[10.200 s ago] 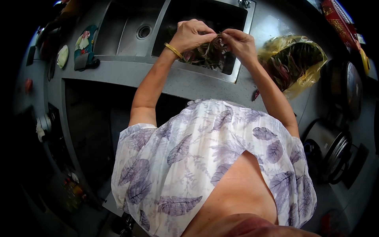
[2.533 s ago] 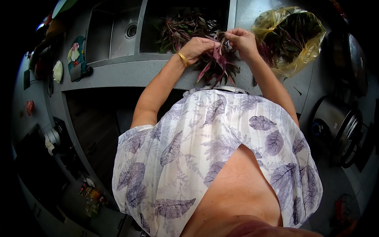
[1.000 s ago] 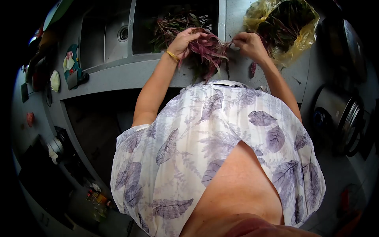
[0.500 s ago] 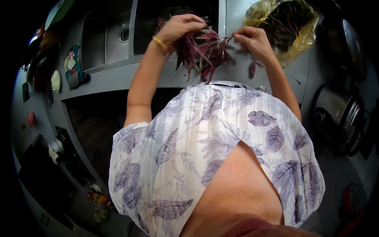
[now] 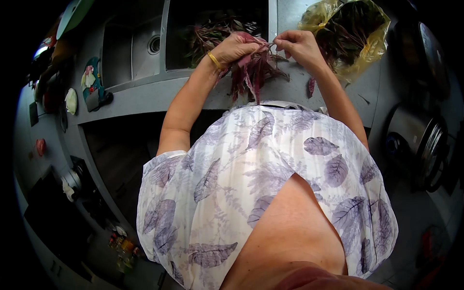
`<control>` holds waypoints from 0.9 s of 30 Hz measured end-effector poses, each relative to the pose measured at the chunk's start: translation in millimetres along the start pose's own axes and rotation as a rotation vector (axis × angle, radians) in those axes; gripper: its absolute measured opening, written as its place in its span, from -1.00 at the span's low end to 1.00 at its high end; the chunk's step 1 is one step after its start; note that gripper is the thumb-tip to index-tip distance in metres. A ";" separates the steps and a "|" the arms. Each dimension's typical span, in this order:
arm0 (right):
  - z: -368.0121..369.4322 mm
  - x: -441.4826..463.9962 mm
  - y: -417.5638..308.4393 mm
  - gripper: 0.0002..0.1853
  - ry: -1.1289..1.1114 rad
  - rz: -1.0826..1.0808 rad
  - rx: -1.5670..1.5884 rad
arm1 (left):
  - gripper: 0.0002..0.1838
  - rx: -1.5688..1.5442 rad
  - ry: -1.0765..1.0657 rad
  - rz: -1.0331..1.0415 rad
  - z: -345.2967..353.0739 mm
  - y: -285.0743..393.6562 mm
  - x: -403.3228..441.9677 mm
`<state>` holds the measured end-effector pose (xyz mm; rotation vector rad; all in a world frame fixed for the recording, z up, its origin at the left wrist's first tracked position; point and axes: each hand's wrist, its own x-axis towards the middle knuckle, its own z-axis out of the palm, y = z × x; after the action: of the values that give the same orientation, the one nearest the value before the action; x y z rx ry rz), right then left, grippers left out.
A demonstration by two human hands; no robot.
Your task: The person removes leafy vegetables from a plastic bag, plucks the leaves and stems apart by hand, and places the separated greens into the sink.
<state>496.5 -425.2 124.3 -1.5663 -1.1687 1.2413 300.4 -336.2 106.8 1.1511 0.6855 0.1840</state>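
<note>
My left hand (image 5: 235,50) is closed around a bunch of purple-red leafy greens (image 5: 247,79), whose long leaves hang over the counter's front part. My right hand (image 5: 300,47) is just to the right, thumb and forefinger pinched on the thin stem end of the same greens. Behind my left hand, more dark leafy greens (image 5: 203,41) lie in the dark basin of the sink (image 5: 179,60). One loose reddish leaf (image 5: 311,87) rests on the counter below my right wrist.
A yellow plastic bag (image 5: 355,71) full of the same greens stands open at the right of the counter (image 5: 290,89). To the left is a steel sink bowl (image 5: 145,63) with a drain. A metal pot-like appliance (image 5: 413,137) stands at the far right.
My left hand has moved right and down from above the basin, toward my right hand, with leaves in it. The greens in the basin show more now. My right hand has shifted slightly left.
</note>
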 end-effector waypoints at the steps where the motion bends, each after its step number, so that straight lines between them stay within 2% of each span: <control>1: 1.9 1.3 -5.1 -0.87 0.005 0.003 -0.046 | -0.79 -0.048 -0.001 -0.031 -3.2 -0.2 -1.2; 6: 10.0 11.6 -18.6 -0.87 0.029 -0.097 -0.166 | -0.90 -0.550 0.004 -0.091 -14.1 -19.1 11.0; 7: 10.1 16.0 -18.1 -0.87 0.051 -0.112 -0.153 | -0.86 -0.597 0.114 -0.055 -10.5 -10.9 3.8; 8: 9.9 19.7 -18.2 -0.87 0.070 -0.127 -0.140 | -0.90 -0.437 0.232 0.064 -21.3 -20.5 4.6; 10: 7.3 26.7 -23.8 -0.85 0.088 -0.178 -0.105 | -0.92 -0.295 0.406 0.164 -26.7 -15.1 -7.8; 11: 10.0 31.3 -28.4 -0.84 0.104 -0.189 -0.057 | -0.83 -0.345 0.250 0.265 -50.7 -21.5 -6.2; 12: 13.3 36.1 -30.6 -0.84 0.121 -0.202 -0.008 | -0.74 -0.528 0.219 0.321 -59.9 -27.2 -2.7; 14: 21.9 51.0 -25.1 -0.74 0.099 -0.319 -0.057 | -0.73 -0.641 0.173 0.463 -75.4 -34.0 -0.5; 16: 33.6 63.4 -22.7 -0.61 0.017 -0.515 -0.129 | -0.77 -0.588 0.192 0.253 -87.3 -37.7 2.4; 17: 28.6 59.8 -19.5 -0.52 0.073 -0.450 -0.688 | -0.76 -0.565 0.195 0.149 -93.2 -39.6 4.0; 18: 26.0 55.9 -16.1 -0.59 0.140 -0.551 -0.679 | -0.75 -0.269 0.444 0.137 -77.7 -30.2 -0.1; 19: 22.4 52.7 -9.8 -0.66 0.208 -0.652 -0.670 | -0.79 -0.705 0.328 0.021 -97.8 -50.5 13.3; 20: 16.8 49.1 -5.3 -0.72 0.273 -0.752 -0.660 | -0.80 -0.797 0.139 0.076 -119.7 -75.3 18.7; 21: 8.0 34.5 -10.3 -0.65 0.131 -0.448 -0.677 | -0.81 -0.786 0.084 0.106 -118.7 -73.9 15.8; 22: 1.4 22.6 -4.4 -0.61 0.050 -0.320 -0.648 | -0.82 -0.778 0.032 0.131 -115.8 -74.0 11.4; 24: -9.5 4.4 13.6 -0.52 -0.106 -0.073 -0.588 | -0.84 -0.910 0.069 0.113 -123.4 -86.4 19.9; 25: -10.1 -7.2 26.4 -0.42 -0.115 -0.125 -0.652 | -0.85 -0.974 0.084 0.101 -127.9 -95.4 26.3; 26: -9.6 -18.4 35.4 -0.32 -0.122 -0.176 -0.715 | -0.80 -0.812 0.108 0.185 -134.6 -107.7 31.5; 27: -6.4 -31.0 28.8 -0.13 -0.190 -0.076 -0.643 | -0.75 -0.647 0.128 0.266 -143.9 -122.3 35.8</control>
<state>505.1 -462.6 105.6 -1.8541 -1.8634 1.0307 219.1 -258.7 -49.2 0.6034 0.5226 0.6591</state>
